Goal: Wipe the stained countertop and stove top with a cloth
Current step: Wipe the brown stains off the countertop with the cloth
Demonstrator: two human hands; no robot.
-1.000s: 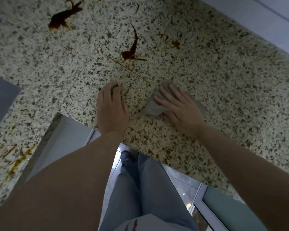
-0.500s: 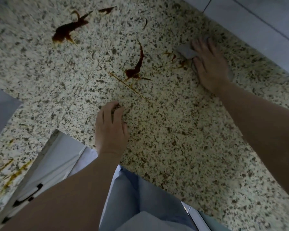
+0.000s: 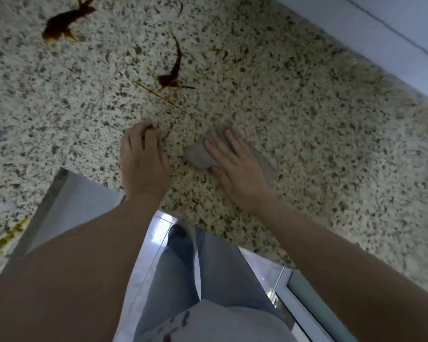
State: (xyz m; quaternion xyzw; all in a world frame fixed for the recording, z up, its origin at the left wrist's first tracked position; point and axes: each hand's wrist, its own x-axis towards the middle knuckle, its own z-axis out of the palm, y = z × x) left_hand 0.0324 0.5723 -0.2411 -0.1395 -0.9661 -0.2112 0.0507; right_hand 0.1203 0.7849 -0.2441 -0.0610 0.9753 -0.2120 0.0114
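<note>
Right hand [image 3: 237,169]: fingers straight and slightly spread, pressing the cloth [image 3: 200,155] flat.
Cloth: on the countertop [image 3: 319,124], near its front edge.
Left hand [image 3: 142,161]: fingers together, resting beside it.
Stains [image 3: 171,75]: farther back.

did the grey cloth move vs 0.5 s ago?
Yes. The grey cloth came back from the small far stain toward the counter's near edge, under the right hand.

Dim, soft, cool-toned light, no hard shadows. Motion blur smears the countertop [image 3: 307,134] speckle, worst far left and right edges. Wide-angle bend on the far wall line. Small glare patch on floor tile [image 3: 158,233] near; forearms near are soft
</note>
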